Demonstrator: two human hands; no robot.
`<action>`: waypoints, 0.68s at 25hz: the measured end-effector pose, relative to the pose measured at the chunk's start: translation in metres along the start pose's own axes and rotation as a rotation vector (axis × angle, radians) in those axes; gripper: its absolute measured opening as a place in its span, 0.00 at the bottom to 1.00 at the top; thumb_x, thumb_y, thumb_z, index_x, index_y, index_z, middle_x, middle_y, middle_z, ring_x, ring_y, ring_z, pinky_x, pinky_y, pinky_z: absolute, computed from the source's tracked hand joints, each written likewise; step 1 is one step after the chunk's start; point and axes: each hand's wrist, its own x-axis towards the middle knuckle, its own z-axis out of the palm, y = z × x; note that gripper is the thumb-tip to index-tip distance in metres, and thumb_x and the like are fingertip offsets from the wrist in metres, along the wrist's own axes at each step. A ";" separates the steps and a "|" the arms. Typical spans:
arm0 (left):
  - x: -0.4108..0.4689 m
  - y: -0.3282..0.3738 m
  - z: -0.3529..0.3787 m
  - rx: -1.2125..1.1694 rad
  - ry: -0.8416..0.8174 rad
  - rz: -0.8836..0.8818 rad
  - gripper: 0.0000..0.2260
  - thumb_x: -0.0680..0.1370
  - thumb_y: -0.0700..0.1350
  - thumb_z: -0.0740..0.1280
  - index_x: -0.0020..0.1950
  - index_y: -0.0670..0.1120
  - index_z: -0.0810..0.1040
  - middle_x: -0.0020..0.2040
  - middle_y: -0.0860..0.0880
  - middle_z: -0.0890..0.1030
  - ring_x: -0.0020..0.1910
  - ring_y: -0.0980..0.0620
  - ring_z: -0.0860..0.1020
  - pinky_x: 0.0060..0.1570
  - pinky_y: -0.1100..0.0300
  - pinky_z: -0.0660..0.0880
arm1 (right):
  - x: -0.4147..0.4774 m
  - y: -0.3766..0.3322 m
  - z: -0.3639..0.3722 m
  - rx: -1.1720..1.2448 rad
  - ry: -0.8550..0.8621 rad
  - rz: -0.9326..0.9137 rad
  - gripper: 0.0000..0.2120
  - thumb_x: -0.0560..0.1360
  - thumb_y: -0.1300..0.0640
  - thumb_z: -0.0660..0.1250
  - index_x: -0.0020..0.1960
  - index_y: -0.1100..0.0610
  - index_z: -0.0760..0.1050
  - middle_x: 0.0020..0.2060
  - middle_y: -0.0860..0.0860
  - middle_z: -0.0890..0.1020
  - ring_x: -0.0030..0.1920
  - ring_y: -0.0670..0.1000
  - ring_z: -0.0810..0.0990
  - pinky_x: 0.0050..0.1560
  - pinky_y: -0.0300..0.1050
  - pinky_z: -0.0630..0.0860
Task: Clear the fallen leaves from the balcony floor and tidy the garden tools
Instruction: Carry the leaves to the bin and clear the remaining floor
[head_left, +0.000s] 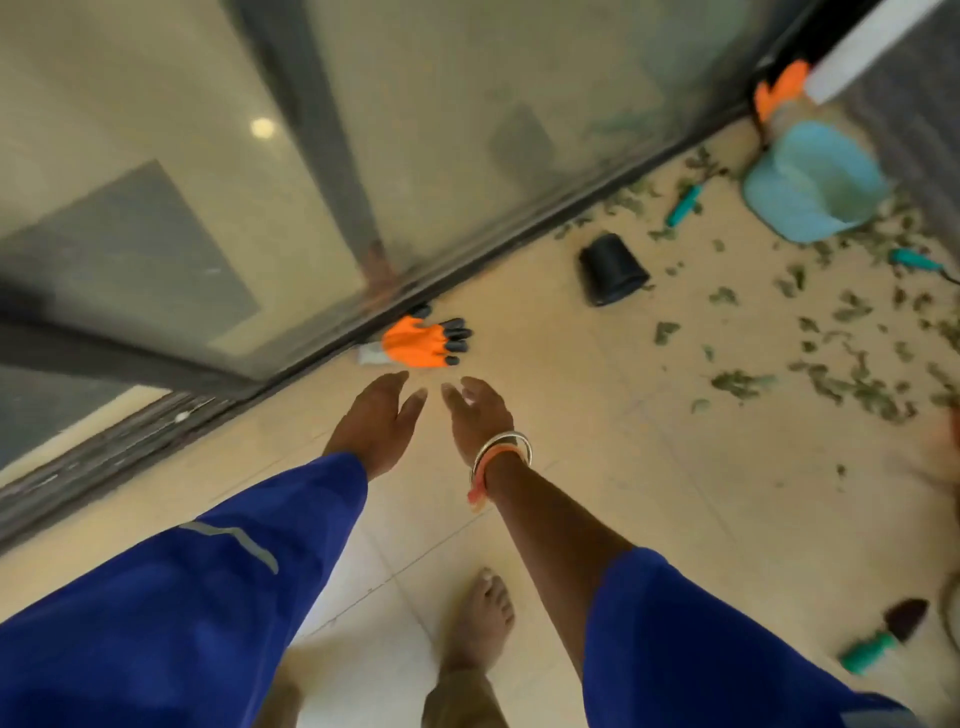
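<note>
Beige floor tiles (623, 493) carry scattered green leaves (852, 384) at right, around a blue bucket (779, 202) and near a black pot (613, 267) lying on its side. An orange glove (423, 340) with black fingertips lies beside the door track (519, 243); a teal-handled trowel (883, 636) lies well apart at lower right. The left hand (382, 415) and right hand (478, 410) hover just short of the glove, each grip wide, fingers extended.

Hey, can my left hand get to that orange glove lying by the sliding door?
Probably yes. The left hand is open just short of the orange glove, with only bare floor between them.
</note>
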 end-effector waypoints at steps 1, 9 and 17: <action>0.011 0.026 0.013 0.086 -0.036 0.042 0.26 0.84 0.56 0.55 0.79 0.44 0.60 0.78 0.44 0.64 0.77 0.47 0.62 0.74 0.54 0.59 | 0.004 0.013 -0.033 -0.117 0.001 -0.017 0.26 0.80 0.47 0.63 0.75 0.57 0.66 0.72 0.54 0.70 0.73 0.55 0.67 0.73 0.49 0.62; 0.071 0.151 0.098 0.485 -0.248 0.266 0.30 0.84 0.60 0.52 0.81 0.46 0.54 0.81 0.45 0.53 0.80 0.47 0.51 0.77 0.52 0.54 | 0.027 0.086 -0.173 -0.533 -0.007 0.021 0.34 0.81 0.46 0.59 0.80 0.53 0.45 0.80 0.52 0.47 0.80 0.55 0.44 0.79 0.53 0.51; 0.178 0.215 0.129 0.664 -0.405 0.339 0.30 0.84 0.59 0.53 0.81 0.45 0.51 0.82 0.44 0.52 0.80 0.46 0.51 0.77 0.51 0.56 | 0.121 0.092 -0.222 -0.482 -0.001 0.185 0.36 0.81 0.46 0.59 0.80 0.54 0.43 0.80 0.52 0.44 0.80 0.55 0.42 0.78 0.54 0.51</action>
